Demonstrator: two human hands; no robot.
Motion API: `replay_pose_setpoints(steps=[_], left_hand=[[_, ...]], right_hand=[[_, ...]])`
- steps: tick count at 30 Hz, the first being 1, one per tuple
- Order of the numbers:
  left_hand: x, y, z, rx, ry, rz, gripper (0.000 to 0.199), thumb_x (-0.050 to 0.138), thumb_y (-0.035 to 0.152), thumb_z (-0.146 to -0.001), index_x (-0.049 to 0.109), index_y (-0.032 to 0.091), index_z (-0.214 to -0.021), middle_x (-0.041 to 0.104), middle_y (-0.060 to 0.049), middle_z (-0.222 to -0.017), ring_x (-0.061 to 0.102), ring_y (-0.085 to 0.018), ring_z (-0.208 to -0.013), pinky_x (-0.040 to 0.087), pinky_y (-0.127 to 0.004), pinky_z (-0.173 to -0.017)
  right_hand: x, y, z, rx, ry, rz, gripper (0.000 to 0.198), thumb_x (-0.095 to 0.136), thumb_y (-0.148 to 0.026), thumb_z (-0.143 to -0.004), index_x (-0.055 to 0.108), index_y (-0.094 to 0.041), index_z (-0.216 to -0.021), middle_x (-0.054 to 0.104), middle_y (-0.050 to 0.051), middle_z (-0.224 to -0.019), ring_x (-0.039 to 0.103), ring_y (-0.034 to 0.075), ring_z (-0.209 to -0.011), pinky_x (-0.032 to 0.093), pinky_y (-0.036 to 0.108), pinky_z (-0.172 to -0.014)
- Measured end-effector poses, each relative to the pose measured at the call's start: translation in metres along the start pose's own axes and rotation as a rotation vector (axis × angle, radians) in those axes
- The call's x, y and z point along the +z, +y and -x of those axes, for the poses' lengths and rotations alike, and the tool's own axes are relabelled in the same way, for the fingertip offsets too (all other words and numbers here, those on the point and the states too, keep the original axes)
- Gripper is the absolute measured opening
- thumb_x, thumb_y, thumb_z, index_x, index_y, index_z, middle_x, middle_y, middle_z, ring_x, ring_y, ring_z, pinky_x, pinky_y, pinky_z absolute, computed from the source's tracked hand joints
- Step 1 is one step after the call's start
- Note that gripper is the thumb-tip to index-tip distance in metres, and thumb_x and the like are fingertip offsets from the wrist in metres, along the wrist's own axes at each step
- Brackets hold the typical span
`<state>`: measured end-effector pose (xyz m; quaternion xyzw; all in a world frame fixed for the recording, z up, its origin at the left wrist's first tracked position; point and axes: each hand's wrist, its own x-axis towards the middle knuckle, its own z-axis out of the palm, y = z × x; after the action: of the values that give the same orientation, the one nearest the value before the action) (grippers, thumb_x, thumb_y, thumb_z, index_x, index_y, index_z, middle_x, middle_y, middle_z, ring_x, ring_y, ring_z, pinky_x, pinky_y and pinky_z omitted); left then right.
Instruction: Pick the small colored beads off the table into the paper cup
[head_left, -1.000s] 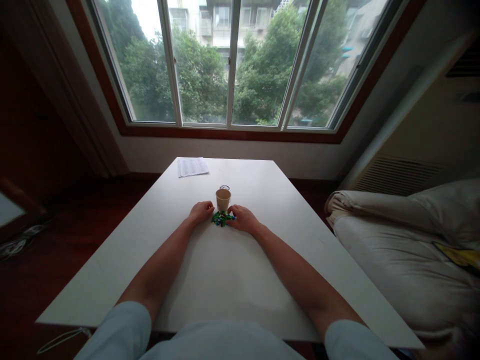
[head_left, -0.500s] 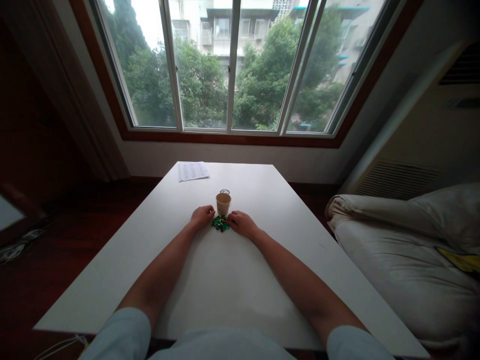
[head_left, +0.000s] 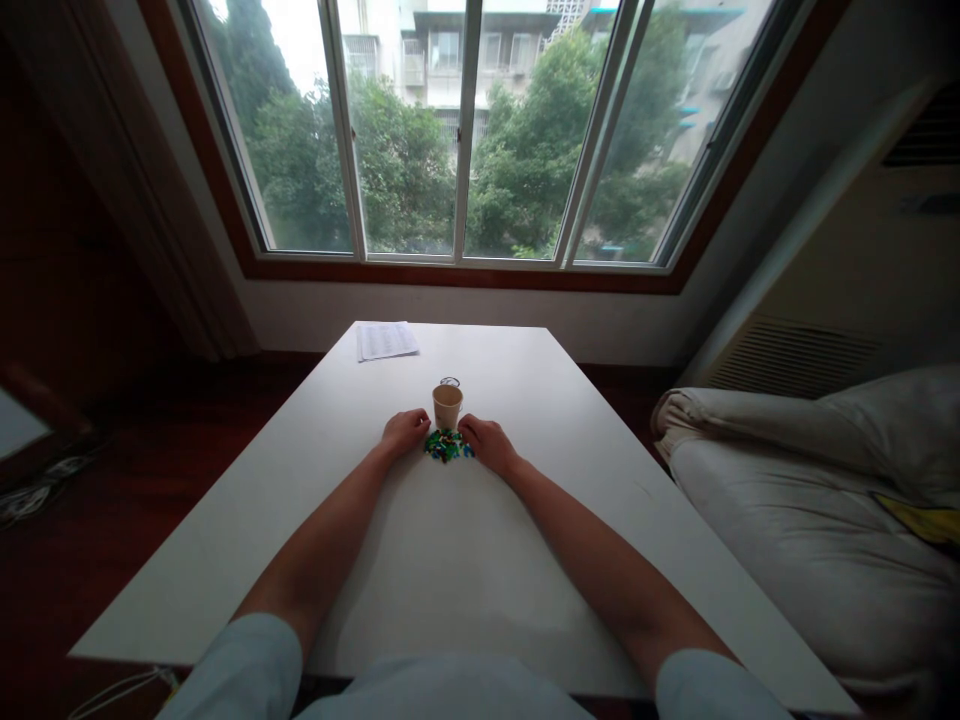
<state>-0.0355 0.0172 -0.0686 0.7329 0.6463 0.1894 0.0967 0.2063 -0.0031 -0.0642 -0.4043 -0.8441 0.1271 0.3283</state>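
Observation:
A pile of small shiny pieces (head_left: 445,446), mostly green with some blue and white, lies on the white table (head_left: 442,560). They look like beads, but are too small to be sure. Just behind them stands an upright tan paper cup (head_left: 448,408); its contents are not visible. My left hand (head_left: 406,430) rests at the pile's left edge, fingers curled together. On the right, close to the cup, my right hand (head_left: 487,443) has its fingertips pinched above the pile's edge. Whatever either hand holds is too small to see.
A thin dark loop (head_left: 450,381) lies behind the cup. Printed papers (head_left: 387,340) lie at the table's far left corner. Beyond the table is a window (head_left: 461,140), and to the right a padded pale cover or bedding (head_left: 802,500).
My right hand has shifted slightly up and to the right, away from the pile's middle. Some pieces now show farther right. My left hand is almost unmoved.

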Motion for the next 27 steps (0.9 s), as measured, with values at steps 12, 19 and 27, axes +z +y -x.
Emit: replay_pose_setpoints(steps=[12,19,27], left_hand=[[-0.014,0.003,-0.001,0.055,-0.111,-0.034,0.029,0.054,0.045,-0.089,0.073,0.025,-0.097,0.075,-0.006,-0.095,0.064,-0.02,-0.084,0.041,-0.027,-0.069],[-0.032,0.007,0.001,0.179,-0.226,-0.052,0.031,0.059,0.047,-0.086,0.074,0.023,-0.099,0.073,-0.007,-0.098,0.065,-0.021,-0.086,0.045,-0.027,-0.072],[-0.035,0.008,0.006,0.319,-0.302,0.002,0.034,0.067,0.048,-0.078,0.073,0.021,-0.098,0.071,-0.005,-0.094,0.063,-0.019,-0.077,0.044,-0.026,-0.066]], right_hand=[[0.0,-0.005,-0.002,-0.033,0.121,-0.091,0.02,0.046,-0.022,-0.094,0.066,-0.02,-0.096,0.068,0.003,-0.086,0.059,0.015,-0.076,0.047,0.026,-0.071],[-0.005,-0.012,-0.004,-0.04,0.326,-0.104,0.028,0.044,-0.026,-0.098,0.069,-0.022,-0.11,0.069,0.009,-0.104,0.063,0.021,-0.092,0.056,0.033,-0.077],[-0.005,-0.022,-0.009,-0.154,0.379,-0.007,0.037,0.043,-0.028,-0.101,0.06,-0.023,-0.134,0.061,0.01,-0.132,0.054,0.024,-0.125,0.046,0.043,-0.109]])
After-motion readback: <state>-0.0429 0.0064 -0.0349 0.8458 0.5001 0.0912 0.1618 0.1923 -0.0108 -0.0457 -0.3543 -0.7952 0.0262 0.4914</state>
